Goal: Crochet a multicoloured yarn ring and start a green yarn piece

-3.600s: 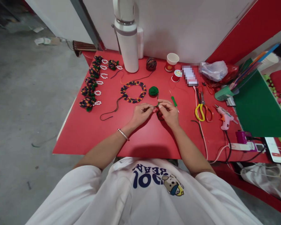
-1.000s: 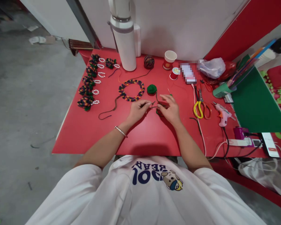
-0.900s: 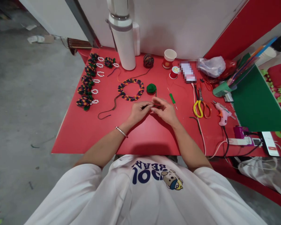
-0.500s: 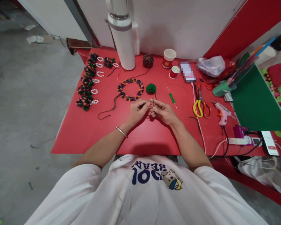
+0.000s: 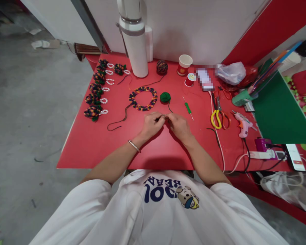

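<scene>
My right fingers (image 5: 171, 117), spread a moment ago, now curl in beside my left fingers (image 5: 160, 120); both pinch yarn (image 5: 169, 107), the ball (image 5: 165, 97) resting just beyond.

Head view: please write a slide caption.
Left hand and right hand pinch yarn near a green ball on a red table.

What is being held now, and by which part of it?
Apparently a thin dark-green yarn strand, pinched by the left grip and the right grip; the exact part is hidden.

Soft glare brightens the red table (image 5: 163, 144); the floor (image 5: 40, 109) looks dimmer.
</scene>
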`<action>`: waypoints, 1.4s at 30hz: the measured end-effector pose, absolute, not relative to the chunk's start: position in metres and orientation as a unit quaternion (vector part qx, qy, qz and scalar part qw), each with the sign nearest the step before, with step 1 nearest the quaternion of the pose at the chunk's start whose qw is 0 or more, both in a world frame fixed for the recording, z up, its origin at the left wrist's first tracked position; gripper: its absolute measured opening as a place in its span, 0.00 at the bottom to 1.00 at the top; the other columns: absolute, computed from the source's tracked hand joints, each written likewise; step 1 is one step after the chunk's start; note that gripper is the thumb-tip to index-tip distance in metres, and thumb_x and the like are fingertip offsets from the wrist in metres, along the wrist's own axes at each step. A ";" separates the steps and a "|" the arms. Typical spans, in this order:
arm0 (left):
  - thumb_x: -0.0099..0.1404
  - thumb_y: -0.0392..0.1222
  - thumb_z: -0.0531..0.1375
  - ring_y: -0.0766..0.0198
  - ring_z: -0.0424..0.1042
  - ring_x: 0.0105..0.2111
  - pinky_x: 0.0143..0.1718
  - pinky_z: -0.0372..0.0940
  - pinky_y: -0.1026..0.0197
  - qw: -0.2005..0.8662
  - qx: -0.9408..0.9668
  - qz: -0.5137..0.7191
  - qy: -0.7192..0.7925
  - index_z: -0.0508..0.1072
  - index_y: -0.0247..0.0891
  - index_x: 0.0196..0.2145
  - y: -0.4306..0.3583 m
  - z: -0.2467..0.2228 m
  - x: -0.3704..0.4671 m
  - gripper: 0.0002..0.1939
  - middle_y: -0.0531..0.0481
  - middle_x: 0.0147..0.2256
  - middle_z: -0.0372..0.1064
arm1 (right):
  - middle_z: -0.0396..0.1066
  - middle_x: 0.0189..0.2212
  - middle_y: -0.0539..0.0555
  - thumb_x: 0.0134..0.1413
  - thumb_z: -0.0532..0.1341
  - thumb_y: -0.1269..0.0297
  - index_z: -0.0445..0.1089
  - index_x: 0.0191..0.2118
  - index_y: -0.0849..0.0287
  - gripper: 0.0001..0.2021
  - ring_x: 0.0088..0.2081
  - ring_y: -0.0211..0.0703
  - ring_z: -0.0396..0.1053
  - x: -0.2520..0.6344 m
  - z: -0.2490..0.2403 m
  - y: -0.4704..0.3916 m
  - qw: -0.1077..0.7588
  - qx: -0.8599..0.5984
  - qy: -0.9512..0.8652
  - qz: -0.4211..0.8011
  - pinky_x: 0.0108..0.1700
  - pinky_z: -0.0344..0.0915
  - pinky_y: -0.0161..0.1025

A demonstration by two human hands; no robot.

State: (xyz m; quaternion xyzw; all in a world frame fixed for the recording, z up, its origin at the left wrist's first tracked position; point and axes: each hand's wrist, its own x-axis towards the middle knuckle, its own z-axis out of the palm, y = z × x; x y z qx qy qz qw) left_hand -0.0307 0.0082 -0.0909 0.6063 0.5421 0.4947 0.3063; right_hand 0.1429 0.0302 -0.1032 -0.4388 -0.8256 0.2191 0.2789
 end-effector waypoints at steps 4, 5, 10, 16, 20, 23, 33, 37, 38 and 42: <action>0.64 0.41 0.59 0.65 0.64 0.25 0.31 0.57 0.60 0.344 0.573 0.516 0.536 0.72 0.39 0.20 0.008 -0.092 -0.028 0.15 0.52 0.21 0.67 | 0.84 0.49 0.59 0.66 0.57 0.68 0.82 0.45 0.51 0.15 0.52 0.51 0.79 0.140 -0.101 0.029 0.366 -0.407 -0.801 0.242 0.60 0.74 0.52; 0.64 0.42 0.60 0.65 0.64 0.25 0.31 0.58 0.60 0.357 0.564 0.520 0.534 0.72 0.39 0.20 0.008 -0.092 -0.028 0.15 0.52 0.22 0.68 | 0.84 0.49 0.57 0.66 0.58 0.67 0.83 0.45 0.50 0.14 0.52 0.50 0.79 0.138 -0.100 0.029 0.391 -0.406 -0.785 0.258 0.59 0.75 0.52; 0.66 0.48 0.61 0.65 0.67 0.26 0.31 0.62 0.61 0.421 0.552 0.521 0.496 0.75 0.38 0.23 0.008 -0.091 -0.028 0.17 0.50 0.24 0.70 | 0.85 0.44 0.55 0.63 0.65 0.56 0.85 0.40 0.49 0.10 0.46 0.48 0.81 0.133 -0.096 0.027 0.462 -0.450 -0.672 0.364 0.56 0.78 0.51; 0.64 0.51 0.64 0.66 0.69 0.24 0.29 0.65 0.62 0.480 0.529 0.513 0.476 0.79 0.38 0.27 0.008 -0.091 -0.027 0.15 0.51 0.24 0.72 | 0.84 0.43 0.55 0.60 0.69 0.53 0.83 0.35 0.49 0.08 0.47 0.46 0.81 0.136 -0.093 0.032 0.486 -0.462 -0.592 0.447 0.58 0.77 0.51; 0.62 0.50 0.66 0.66 0.68 0.23 0.27 0.63 0.63 0.493 0.489 0.520 0.498 0.81 0.38 0.30 0.009 -0.093 -0.028 0.12 0.51 0.23 0.72 | 0.82 0.51 0.56 0.60 0.69 0.52 0.82 0.34 0.50 0.09 0.55 0.47 0.78 0.143 -0.089 0.038 0.491 -0.435 -0.579 0.485 0.65 0.72 0.53; 0.62 0.50 0.67 0.67 0.68 0.23 0.26 0.63 0.63 0.499 0.480 0.527 0.493 0.81 0.37 0.30 0.010 -0.094 -0.027 0.13 0.51 0.24 0.74 | 0.80 0.54 0.56 0.59 0.70 0.48 0.81 0.32 0.50 0.12 0.58 0.49 0.76 0.147 -0.086 0.041 0.483 -0.435 -0.568 0.505 0.68 0.70 0.55; 0.58 0.62 0.74 0.71 0.66 0.15 0.15 0.60 0.66 0.614 0.427 0.506 0.430 0.78 0.37 0.46 0.007 -0.090 -0.027 0.29 0.55 0.25 0.74 | 0.78 0.57 0.57 0.59 0.70 0.45 0.80 0.33 0.52 0.16 0.61 0.50 0.74 0.146 -0.087 0.038 0.438 -0.431 -0.619 0.490 0.69 0.68 0.55; 0.58 0.65 0.73 0.71 0.62 0.12 0.12 0.57 0.65 0.627 0.410 0.495 0.440 0.78 0.35 0.32 0.007 -0.088 -0.028 0.27 0.53 0.19 0.70 | 0.78 0.58 0.57 0.59 0.70 0.46 0.81 0.33 0.52 0.14 0.62 0.50 0.74 0.146 -0.087 0.038 0.437 -0.426 -0.616 0.498 0.69 0.67 0.54; 0.58 0.64 0.73 0.72 0.60 0.12 0.12 0.57 0.65 0.626 0.400 0.505 0.439 0.78 0.35 0.32 0.008 -0.088 -0.027 0.26 0.53 0.19 0.71 | 0.78 0.58 0.57 0.59 0.70 0.47 0.81 0.34 0.52 0.14 0.61 0.50 0.74 0.146 -0.086 0.038 0.439 -0.425 -0.614 0.500 0.70 0.67 0.54; 0.57 0.59 0.74 0.75 0.56 0.13 0.14 0.51 0.66 0.632 0.378 0.522 0.431 0.79 0.36 0.31 0.009 -0.087 -0.026 0.22 0.52 0.20 0.73 | 0.78 0.58 0.58 0.59 0.70 0.46 0.81 0.33 0.52 0.14 0.61 0.50 0.75 0.146 -0.085 0.037 0.438 -0.428 -0.600 0.514 0.69 0.68 0.55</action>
